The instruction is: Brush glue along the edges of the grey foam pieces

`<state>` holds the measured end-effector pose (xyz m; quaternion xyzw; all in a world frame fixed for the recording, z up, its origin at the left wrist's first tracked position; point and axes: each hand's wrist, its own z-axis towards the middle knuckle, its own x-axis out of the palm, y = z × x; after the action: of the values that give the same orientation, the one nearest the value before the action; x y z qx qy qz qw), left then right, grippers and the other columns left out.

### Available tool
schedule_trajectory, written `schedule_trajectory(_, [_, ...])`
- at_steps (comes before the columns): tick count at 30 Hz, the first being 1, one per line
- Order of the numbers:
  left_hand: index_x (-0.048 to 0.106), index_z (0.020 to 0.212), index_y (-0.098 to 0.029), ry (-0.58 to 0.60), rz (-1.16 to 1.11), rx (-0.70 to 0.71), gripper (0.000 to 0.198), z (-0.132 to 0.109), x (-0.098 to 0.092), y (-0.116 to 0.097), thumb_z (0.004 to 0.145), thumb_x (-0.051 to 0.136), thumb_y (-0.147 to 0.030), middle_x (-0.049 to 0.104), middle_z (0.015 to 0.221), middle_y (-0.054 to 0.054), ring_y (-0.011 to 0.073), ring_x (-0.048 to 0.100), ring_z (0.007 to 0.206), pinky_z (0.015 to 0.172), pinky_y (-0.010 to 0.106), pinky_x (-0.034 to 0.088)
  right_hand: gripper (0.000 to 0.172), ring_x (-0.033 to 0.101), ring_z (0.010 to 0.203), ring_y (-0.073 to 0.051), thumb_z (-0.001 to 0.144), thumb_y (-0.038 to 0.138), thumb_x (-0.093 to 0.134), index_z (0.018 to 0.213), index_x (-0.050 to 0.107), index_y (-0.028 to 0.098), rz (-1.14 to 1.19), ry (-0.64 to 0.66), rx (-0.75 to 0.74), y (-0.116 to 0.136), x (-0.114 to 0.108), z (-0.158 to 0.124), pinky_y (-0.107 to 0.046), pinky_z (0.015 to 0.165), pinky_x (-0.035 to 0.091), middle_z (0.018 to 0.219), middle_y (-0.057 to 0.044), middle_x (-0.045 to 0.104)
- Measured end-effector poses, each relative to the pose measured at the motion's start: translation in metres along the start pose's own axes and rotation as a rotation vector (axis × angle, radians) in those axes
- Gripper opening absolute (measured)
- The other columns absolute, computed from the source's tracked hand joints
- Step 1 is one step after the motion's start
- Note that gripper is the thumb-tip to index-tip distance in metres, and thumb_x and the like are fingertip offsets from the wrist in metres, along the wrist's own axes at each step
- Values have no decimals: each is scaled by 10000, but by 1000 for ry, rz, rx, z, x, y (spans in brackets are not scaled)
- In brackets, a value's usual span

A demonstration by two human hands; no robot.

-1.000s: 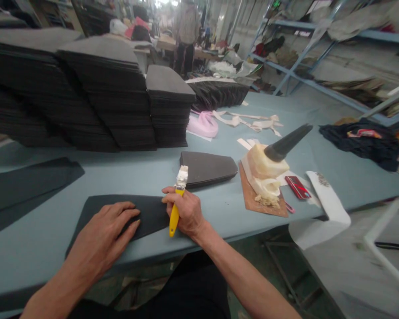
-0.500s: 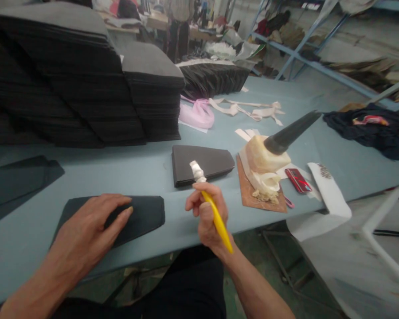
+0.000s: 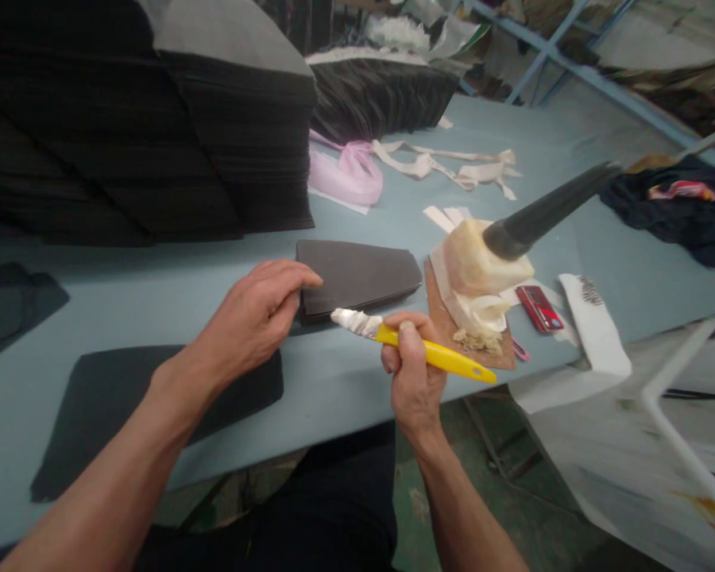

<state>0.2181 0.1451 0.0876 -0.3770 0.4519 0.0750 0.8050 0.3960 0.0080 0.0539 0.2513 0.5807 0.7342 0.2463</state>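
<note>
In my right hand [image 3: 415,365] is a brush [image 3: 446,359] with a yellow handle and a whitish, crusted head pointing left. The brush head is by the front edge of a small stack of dark tapered pieces [image 3: 357,274]. My left hand [image 3: 259,306] is at the left end of that stack, fingers stretched forward and holding nothing that I can see; whether the fingertips touch it I cannot tell. Beneath my left forearm a dark flat piece [image 3: 104,397] lies on the table, partly covered by the arm.
Tall stacks of dark sheets [image 3: 244,135] rise at the back left. To the right, a pale container with a black tube [image 3: 488,254] stands on a brown board [image 3: 438,306]. Beyond it lie a red box-like item [image 3: 539,308] and a white strip [image 3: 599,326]. Pink cloth [image 3: 349,175] lies behind.
My left hand has left the dark flat piece and moved right, up to the small stack. My right hand has shifted right, turning the brush from upright to nearly level.
</note>
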Motion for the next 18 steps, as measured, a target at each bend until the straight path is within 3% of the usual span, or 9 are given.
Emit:
schedule_trajectory(4, [770,1173,-213,105,46,83,439,17,8,12,964,386,-177,803,1292,91,284,725,1229,1128,489,566,305,376,425,-83,977,509,627,826,625,244,40,-19,64,-1,8,6,-198,432,310,515,115,362])
schedule_trajectory(9, [775,1176,-221,162,109,98,474,24,10,19,898,402,-131,797,1300,84,283,718,1231,1146,492,551,306,436,424,-83,955,517,653,831,622,239,34,-30,95,-3,8,10,-196,441,352,497,115,418])
schedule_trajectory(18, [788,1279,-285,189,158,-5,572,31,3,23,871,399,-187,813,1209,32,258,749,1154,1060,383,565,277,530,448,-94,986,482,653,861,635,235,-16,-2,28,-2,13,8,-209,459,382,517,100,507])
